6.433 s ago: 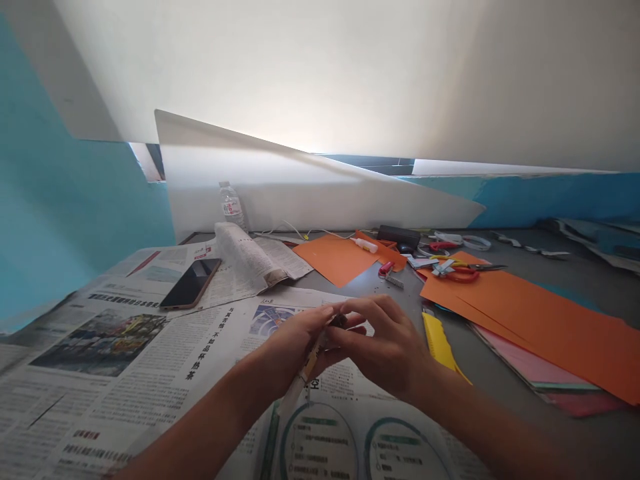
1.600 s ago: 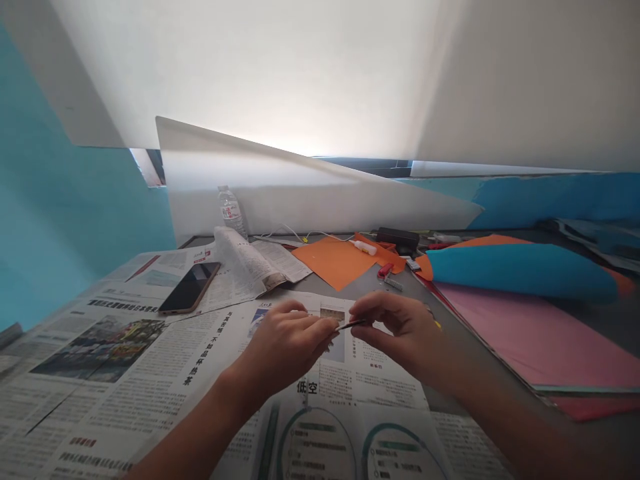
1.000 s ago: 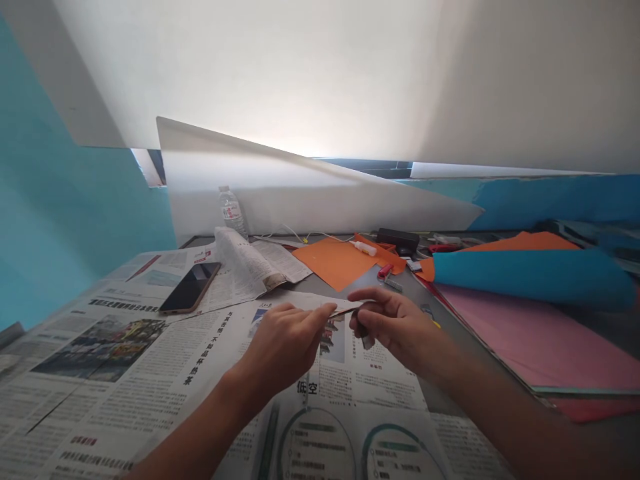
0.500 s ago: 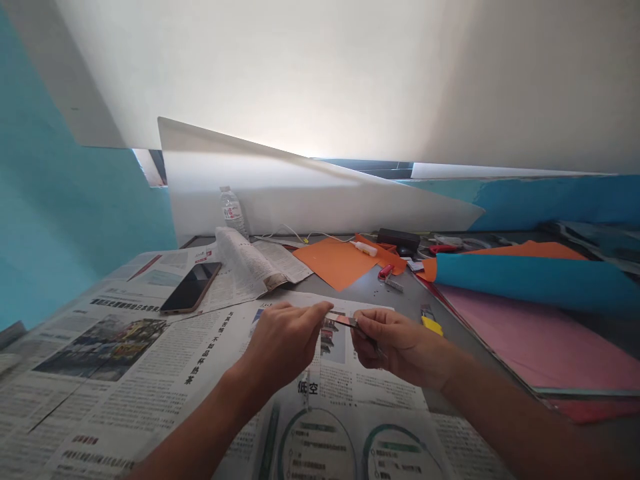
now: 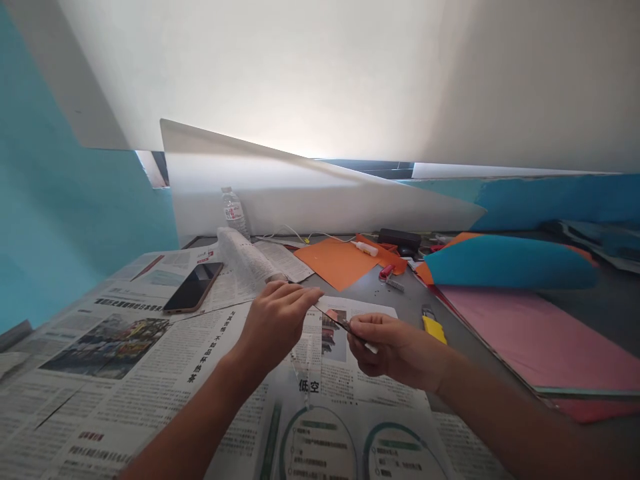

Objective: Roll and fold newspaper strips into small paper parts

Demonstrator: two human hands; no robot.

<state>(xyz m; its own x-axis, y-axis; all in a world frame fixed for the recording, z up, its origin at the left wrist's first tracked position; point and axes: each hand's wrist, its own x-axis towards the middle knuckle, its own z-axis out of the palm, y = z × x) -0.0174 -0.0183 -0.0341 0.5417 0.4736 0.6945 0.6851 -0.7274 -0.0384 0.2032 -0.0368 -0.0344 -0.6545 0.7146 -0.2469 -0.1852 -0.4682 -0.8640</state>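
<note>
A narrow, dark-and-pinkish strip, apparently printed paper [image 5: 332, 316], stretches between my two hands above the newspaper [image 5: 210, 413]. My left hand [image 5: 280, 320] is closed at the strip's left end, its fingertips partly hidden behind the back of the hand. Thumb and fingers of my right hand [image 5: 383, 340] pinch the other end, and a short piece pokes out below the thumb. From left to right the strip slopes down towards me.
At left lies a phone [image 5: 194, 287], with a water bottle [image 5: 234, 212] behind folded newspaper. Orange paper [image 5: 337, 263], a small white bottle [image 5: 367, 248], a red-handled item [image 5: 386, 272], a yellow cutter [image 5: 434, 327], a curled blue sheet [image 5: 510, 262] and pink sheets [image 5: 540, 337] lie beyond and right.
The strip has tilted more steeply, and my left hand has shifted slightly left and up. On the right, the blue sheet has curled differently and its right end has drawn inward.
</note>
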